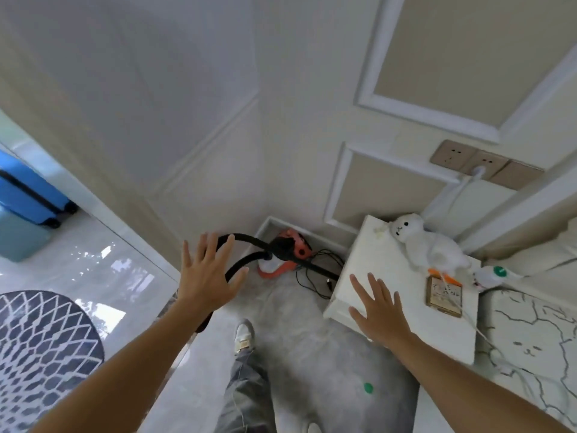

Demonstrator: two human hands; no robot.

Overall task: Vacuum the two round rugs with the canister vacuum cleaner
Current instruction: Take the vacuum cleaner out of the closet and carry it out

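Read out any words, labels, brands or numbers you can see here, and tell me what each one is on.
Nothing here can be read.
Brown-framed card on the white nightstand: dark marks, too blurred to read.
Orange canister vacuum: no legible label or brand.

**Gloss, plastic and pile**

The floor tiles (pixel 125 267) are seen polished and reflective. The canister vacuum cleaner (pixel 288 251) is shelled in smooth orange plastic, its hose (pixel 249 237) in matt black. The grey round rug (pixel 312 354) is shaggy; the plush toy (pixel 431 248), fleecy.
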